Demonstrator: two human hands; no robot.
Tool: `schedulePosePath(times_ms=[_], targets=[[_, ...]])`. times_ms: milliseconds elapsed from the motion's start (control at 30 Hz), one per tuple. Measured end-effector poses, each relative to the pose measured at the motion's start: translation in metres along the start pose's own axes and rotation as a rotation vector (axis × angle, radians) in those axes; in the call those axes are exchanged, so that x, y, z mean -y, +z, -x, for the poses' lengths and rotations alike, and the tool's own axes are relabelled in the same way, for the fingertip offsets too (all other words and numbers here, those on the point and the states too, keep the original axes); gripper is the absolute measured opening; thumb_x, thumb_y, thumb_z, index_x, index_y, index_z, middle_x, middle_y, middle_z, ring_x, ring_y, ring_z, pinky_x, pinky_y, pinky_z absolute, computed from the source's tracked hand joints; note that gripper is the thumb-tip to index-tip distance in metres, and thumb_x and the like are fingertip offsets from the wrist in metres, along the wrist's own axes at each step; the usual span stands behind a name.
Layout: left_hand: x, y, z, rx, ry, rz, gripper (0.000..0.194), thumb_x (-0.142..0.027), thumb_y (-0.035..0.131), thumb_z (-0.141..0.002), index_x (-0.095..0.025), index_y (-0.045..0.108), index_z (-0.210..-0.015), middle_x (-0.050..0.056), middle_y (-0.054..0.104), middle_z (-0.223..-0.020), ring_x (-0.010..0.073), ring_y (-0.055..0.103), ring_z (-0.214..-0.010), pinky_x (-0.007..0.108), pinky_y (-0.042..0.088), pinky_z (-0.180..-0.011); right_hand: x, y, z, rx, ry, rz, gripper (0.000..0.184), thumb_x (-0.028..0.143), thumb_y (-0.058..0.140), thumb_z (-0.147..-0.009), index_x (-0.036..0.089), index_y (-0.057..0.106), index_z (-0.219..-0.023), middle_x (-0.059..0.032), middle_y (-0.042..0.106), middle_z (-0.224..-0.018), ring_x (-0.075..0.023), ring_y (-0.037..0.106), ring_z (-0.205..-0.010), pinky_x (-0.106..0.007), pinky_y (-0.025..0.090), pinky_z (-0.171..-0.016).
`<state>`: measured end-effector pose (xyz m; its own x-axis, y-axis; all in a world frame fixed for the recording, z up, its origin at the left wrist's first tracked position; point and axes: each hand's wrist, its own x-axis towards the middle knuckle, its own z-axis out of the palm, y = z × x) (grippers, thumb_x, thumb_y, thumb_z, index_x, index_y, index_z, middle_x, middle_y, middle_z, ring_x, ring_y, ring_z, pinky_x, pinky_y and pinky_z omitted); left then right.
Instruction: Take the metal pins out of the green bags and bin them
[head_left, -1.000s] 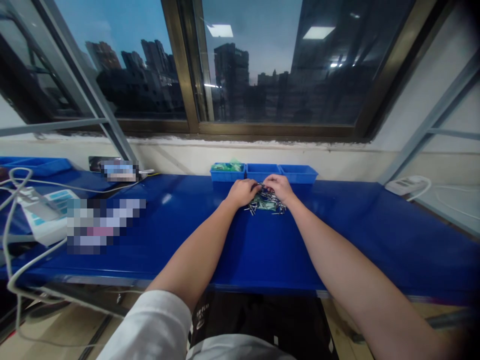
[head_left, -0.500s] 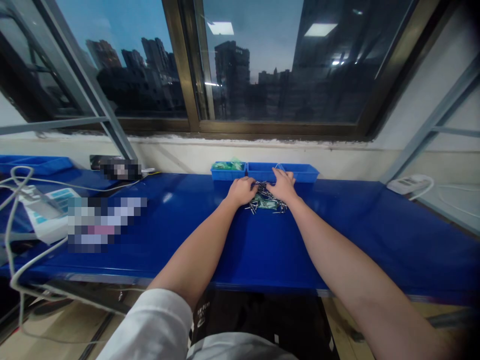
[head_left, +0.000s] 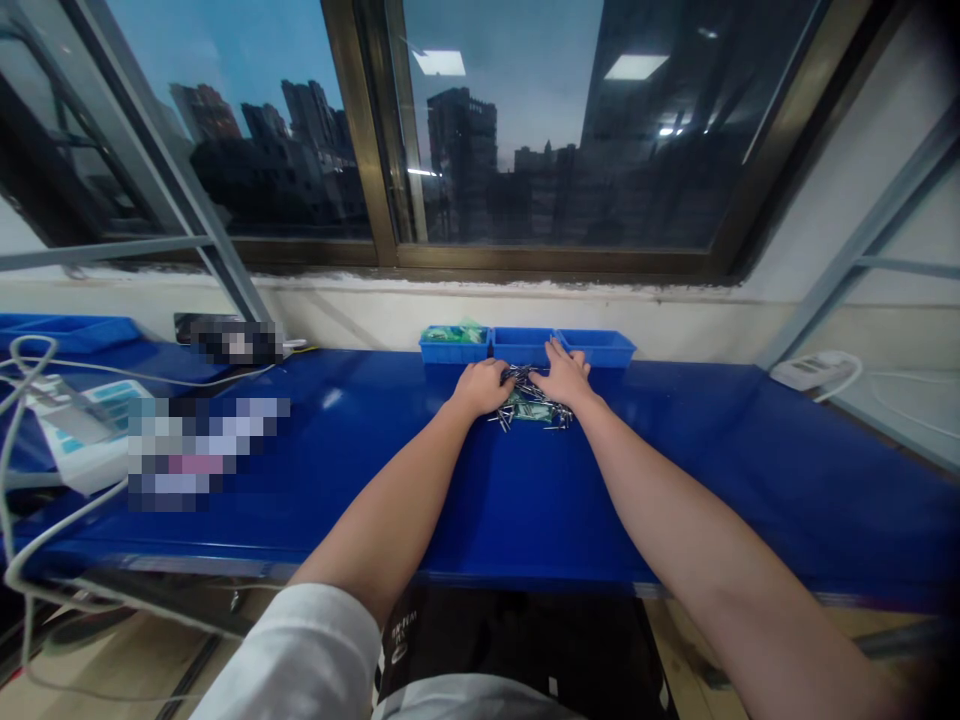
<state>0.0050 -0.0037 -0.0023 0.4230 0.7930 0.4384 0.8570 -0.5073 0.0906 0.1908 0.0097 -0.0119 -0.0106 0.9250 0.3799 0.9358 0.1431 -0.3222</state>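
Note:
A loose pile of thin metal pins or screws (head_left: 534,384), too small to name exactly, lies on the blue table. Green-and-clear plastic packets (head_left: 532,409) show among and under them. Cupped against the pile's left side, my left hand (head_left: 481,387) has bent fingers, with the thumb apart from them. On the right side, my right hand (head_left: 566,378) touches the pile with its thumb side, its fingers spread and reaching forward near the blue bins. Neither hand visibly grips a single piece.
Behind the pile stand a blue bin with green packets (head_left: 454,345), a middle blue bin (head_left: 523,342) and a right blue bin (head_left: 607,348). A white scale-like device (head_left: 86,440) and loose cables (head_left: 22,500) sit left. A white power strip (head_left: 816,368) lies far right.
Both hands stay around the pile with hardly any movement; the right fingers shift slightly. The whole view has moved a little.

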Motion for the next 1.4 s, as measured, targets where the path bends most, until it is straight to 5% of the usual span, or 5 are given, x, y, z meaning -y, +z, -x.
schedulePosePath(times_ms=[267, 633, 1067, 1267, 1400], targets=[[-0.0008, 0.0001, 0.0002, 0.023, -0.002, -0.004, 0.029, -0.037, 0.048, -0.088, -0.018, 0.062, -0.105, 0.009, 0.065, -0.104, 0.0221, 0.061, -0.098, 0.031, 0.045, -0.085, -0.0003, 0.0026, -0.0002, 0.035, 0.004, -0.036, 0.082, 0.06, 0.049, -0.075, 0.023, 0.025, -0.145, -0.0071, 0.011, -0.155, -0.0388, 0.03, -0.122, -0.054, 0.032, -0.094], [0.0003, 0.0027, -0.0011, 0.03, -0.002, -0.011, 0.031, -0.038, 0.047, -0.088, -0.017, 0.061, -0.105, 0.009, 0.066, -0.104, 0.0224, 0.062, -0.095, 0.031, 0.046, -0.082, -0.0015, 0.0027, 0.0, 0.054, 0.022, -0.039, 0.085, 0.061, 0.051, -0.074, 0.024, 0.023, -0.145, -0.0072, 0.013, -0.155, -0.041, 0.026, -0.125, -0.058, 0.03, -0.095], [0.0003, 0.0027, -0.0008, 0.046, 0.002, 0.005, 0.03, -0.037, 0.047, -0.088, -0.017, 0.06, -0.106, 0.009, 0.065, -0.105, 0.0225, 0.062, -0.096, 0.031, 0.046, -0.082, -0.0053, 0.0049, -0.0017, 0.009, 0.026, -0.117, 0.081, 0.038, 0.056, -0.073, 0.026, 0.023, -0.145, -0.0046, 0.016, -0.155, -0.0378, 0.031, -0.123, -0.053, 0.034, -0.094], [0.0025, 0.0038, -0.0006, 0.043, 0.01, 0.016, 0.033, -0.04, 0.043, -0.09, -0.017, 0.062, -0.104, 0.01, 0.066, -0.103, 0.0225, 0.062, -0.094, 0.031, 0.047, -0.082, -0.002, 0.0013, -0.0026, -0.15, -0.03, -0.158, 0.041, 0.032, 0.053, -0.075, 0.019, 0.059, -0.114, -0.0116, 0.053, -0.124, -0.031, 0.041, -0.115, -0.047, 0.034, -0.094], [0.0034, 0.0053, -0.0007, 0.065, 0.022, 0.053, 0.034, -0.041, 0.041, -0.091, -0.018, 0.063, -0.103, 0.009, 0.066, -0.104, 0.0213, 0.062, -0.096, 0.03, 0.047, -0.084, 0.0033, 0.0007, -0.0008, -0.094, -0.113, -0.138, 0.029, 0.036, 0.056, -0.075, 0.021, 0.066, -0.097, -0.0097, 0.057, -0.105, -0.0279, 0.045, -0.106, -0.042, 0.036, -0.092]])
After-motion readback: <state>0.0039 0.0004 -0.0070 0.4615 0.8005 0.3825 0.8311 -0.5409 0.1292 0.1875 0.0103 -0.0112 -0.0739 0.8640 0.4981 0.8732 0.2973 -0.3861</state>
